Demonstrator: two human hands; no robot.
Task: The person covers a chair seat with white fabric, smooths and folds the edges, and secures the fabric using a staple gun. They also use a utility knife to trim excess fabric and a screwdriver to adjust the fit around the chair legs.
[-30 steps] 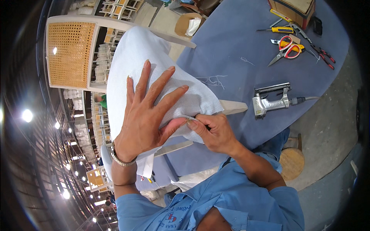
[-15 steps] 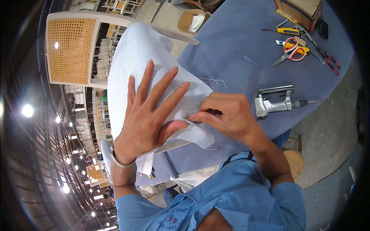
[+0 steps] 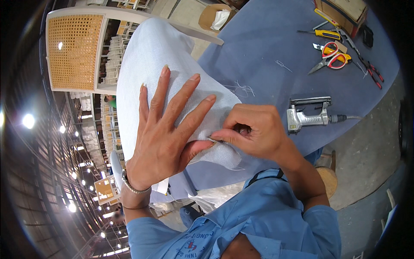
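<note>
A chair lies on its side on the blue-covered table, its seat wrapped in pale woven fabric (image 3: 142, 56) and its backrest filled with a cane panel (image 3: 75, 52). My left hand (image 3: 166, 118) lies spread over the fabric, fingers apart, thumb pressing close to the fabric's edge. Beside that thumb, my right hand (image 3: 258, 129) pinches a fold of the fabric between thumb and curled fingers. The loose fabric corner hangs just below the pinch, with a stray thread at its tip. Whether anything else sits inside the right fist is hidden.
To the right on the table (image 3: 254, 52) lies a silver air stapler (image 3: 308, 114) with its hose. Farther back are red-handled scissors (image 3: 330, 58), a yellow screwdriver (image 3: 325, 33), pliers (image 3: 373, 73) and a cardboard box (image 3: 345, 13). Loose threads (image 3: 243, 88) lie beside the fabric. A round stool (image 3: 327, 181) stands at right.
The view has shifted slightly, and the chair appears a little farther up and left. Both hands keep nearly the same pose, the right still pinching the fabric.
</note>
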